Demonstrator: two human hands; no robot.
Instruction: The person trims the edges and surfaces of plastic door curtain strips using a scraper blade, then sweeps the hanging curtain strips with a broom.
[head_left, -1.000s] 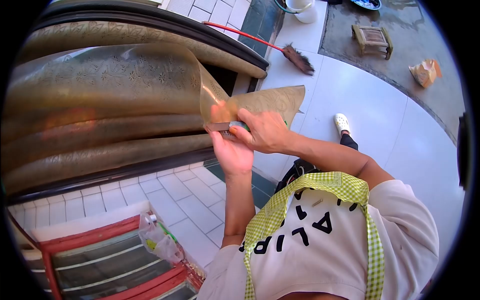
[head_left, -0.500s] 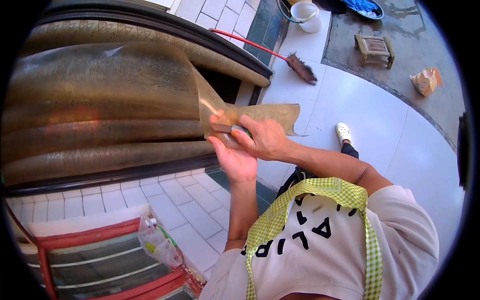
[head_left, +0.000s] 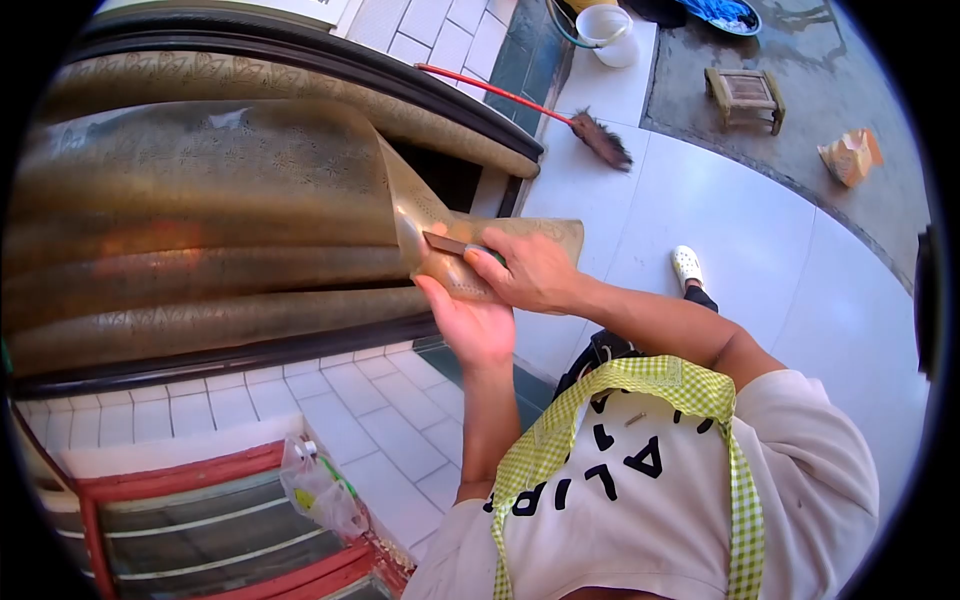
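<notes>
My right hand [head_left: 535, 270] grips a utility knife [head_left: 446, 243], its flat blade pointing left across a translucent brown patterned plastic sheet [head_left: 270, 160]. Palm up, my left hand [head_left: 478, 325] holds the sheet's narrow gathered part from below, thumb at its near edge and fingers behind the plastic, faintly visible through it. The blade lies over the sheet just above my left palm; whether it touches cannot be made out. To the right of my hands, a loose flap [head_left: 555, 236] of the sheet sticks out.
A dark frame [head_left: 200, 355] borders the sheet. A red-handled broom [head_left: 600, 140], white bucket [head_left: 610, 38], small wooden stool [head_left: 745, 95] and paper bag [head_left: 851, 158] are on the floor. A plastic bag [head_left: 322, 487] hangs by the red window frame [head_left: 180, 470].
The knife has tilted, its blade tip now further up and left on the sheet. The flap at the right has dropped and shortened. Both hands have shifted slightly down.
</notes>
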